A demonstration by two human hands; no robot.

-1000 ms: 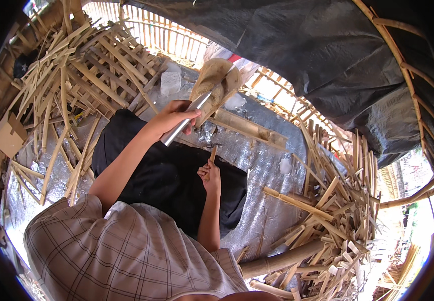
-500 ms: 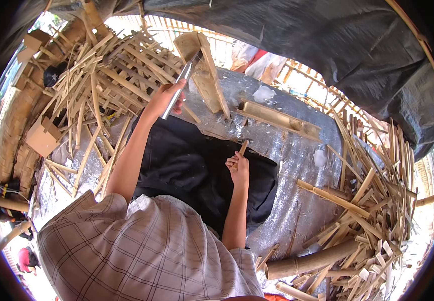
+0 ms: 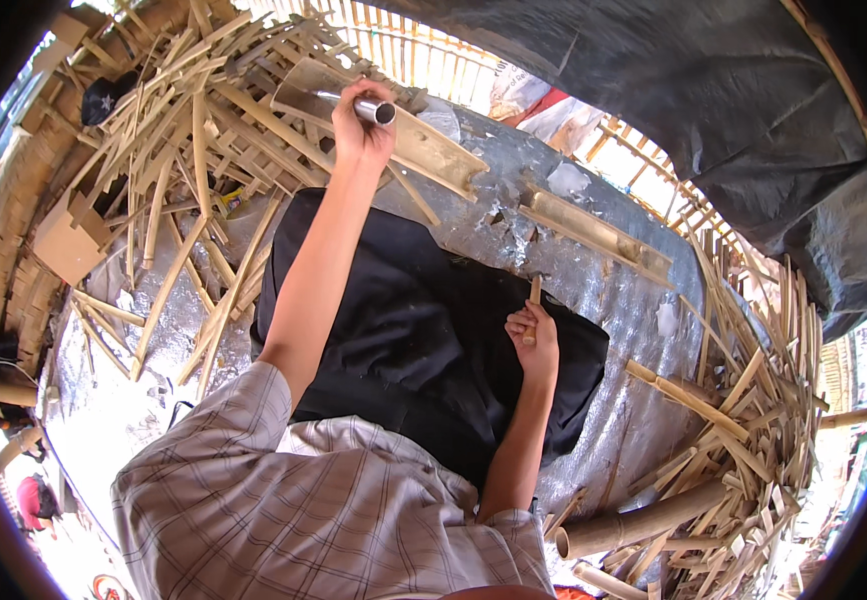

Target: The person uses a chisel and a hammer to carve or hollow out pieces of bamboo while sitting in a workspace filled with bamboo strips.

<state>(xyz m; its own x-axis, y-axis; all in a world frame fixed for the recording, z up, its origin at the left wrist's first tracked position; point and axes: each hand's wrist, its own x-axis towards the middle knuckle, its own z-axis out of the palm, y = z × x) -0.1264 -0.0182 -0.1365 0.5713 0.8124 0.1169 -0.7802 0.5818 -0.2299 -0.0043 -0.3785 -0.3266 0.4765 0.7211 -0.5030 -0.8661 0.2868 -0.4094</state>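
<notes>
My left hand (image 3: 363, 125) reaches forward and is closed around a silver metal tool with a round tubular handle (image 3: 381, 113). The tool's narrow end points left, over a split bamboo half (image 3: 443, 160) lying with its hollow up; whether it touches cannot be made out. My right hand (image 3: 533, 335), above my dark-clothed lap (image 3: 403, 300), is closed on a short, light wooden stick-like piece (image 3: 535, 295) that points forward. A dark bit shows near its far tip, too small to name. A second split bamboo half (image 3: 598, 235) rests on the silvery sheet (image 3: 578, 410) ahead of my right hand.
A heap of bamboo strips (image 3: 203, 110) rises at the far left, by a cardboard box (image 3: 73, 235). More strips and offcuts (image 3: 753, 450) pile up on the right, with a thick bamboo pole (image 3: 643, 520) at their near side. A black tarp (image 3: 713, 90) hangs overhead.
My left hand has moved forward with the metal tool and turned it, so its tubular end faces me. The nearest bamboo half has tipped from steeply tilted to lying flatter. My right hand keeps its grip.
</notes>
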